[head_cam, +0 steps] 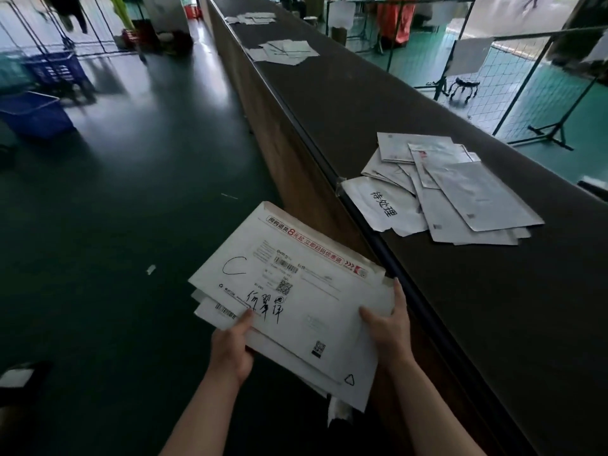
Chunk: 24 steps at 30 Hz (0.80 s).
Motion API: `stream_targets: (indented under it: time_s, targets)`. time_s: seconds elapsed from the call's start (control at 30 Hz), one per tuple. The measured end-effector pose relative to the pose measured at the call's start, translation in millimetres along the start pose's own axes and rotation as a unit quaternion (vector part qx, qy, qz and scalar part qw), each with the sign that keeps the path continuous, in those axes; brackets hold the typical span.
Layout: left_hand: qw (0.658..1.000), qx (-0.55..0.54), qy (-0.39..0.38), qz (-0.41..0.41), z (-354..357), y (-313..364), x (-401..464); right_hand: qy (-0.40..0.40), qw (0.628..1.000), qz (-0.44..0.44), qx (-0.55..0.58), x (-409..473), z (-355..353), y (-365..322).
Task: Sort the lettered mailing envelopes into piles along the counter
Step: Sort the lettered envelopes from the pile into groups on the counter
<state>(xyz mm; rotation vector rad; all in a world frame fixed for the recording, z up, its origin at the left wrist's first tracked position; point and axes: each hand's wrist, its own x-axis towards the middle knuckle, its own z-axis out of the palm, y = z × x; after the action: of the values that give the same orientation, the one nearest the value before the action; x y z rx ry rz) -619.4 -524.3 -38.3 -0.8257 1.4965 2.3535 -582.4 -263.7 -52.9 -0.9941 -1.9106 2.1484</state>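
Envelopes, held stack: sat at six o'clock of the head view, off the counter, gripped in both my hands. My left hand pinched the near left edge, thumb on top; my right hand clasped the right edge. Top envelope bore a handwritten C. Counter ran from five toward twelve o'clock. Nearest pile lay at three o'clock beside a labelled sheet; second pile at twelve; third pile beyond it. Risk, as I judged it: lower envelopes sat fanned and uneven, so freeing one hand could spill them onto the floor.
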Motion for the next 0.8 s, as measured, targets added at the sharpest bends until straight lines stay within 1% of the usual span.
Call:
stream_targets:
  time_s: [0.07,0.13,0.27,0.3,0.37,0.4,0.53,0.63,0.77,0.8]
  targets:
    - [1.000,0.011,0.009,0.015,24,25,28,-0.018,0.999,0.034,-0.022,45,19,-18]
    - [0.999,0.015,0.009,0.041,43,52,49,-0.043,0.997,0.059,-0.007,77,40,-37]
    - [0.996,-0.018,0.050,0.072,64,98,105,-0.079,0.994,0.078,0.006,152,102,-78]
    - [0.995,-0.021,0.056,0.079,66,104,108,-0.089,0.993,0.082,0.017,155,111,-85]
    - [0.991,-0.035,0.085,0.096,61,127,137,-0.142,0.985,0.094,0.024,181,151,-98]
    - [0.989,-0.038,0.102,0.098,60,138,152,-0.166,0.981,0.096,0.010,192,171,-105]
    - [0.980,-0.080,0.151,0.102,48,185,232,-0.224,0.972,0.071,-0.032,254,260,-130]
    - [0.977,-0.110,0.149,0.101,42,223,299,-0.232,0.971,0.044,-0.029,305,324,-158]
    - [0.972,-0.154,0.171,0.044,45,283,391,-0.240,0.969,0.018,-0.063,373,409,-208]
    - [0.972,-0.161,0.166,0.038,50,307,413,-0.247,0.967,0.007,-0.065,389,432,-225]
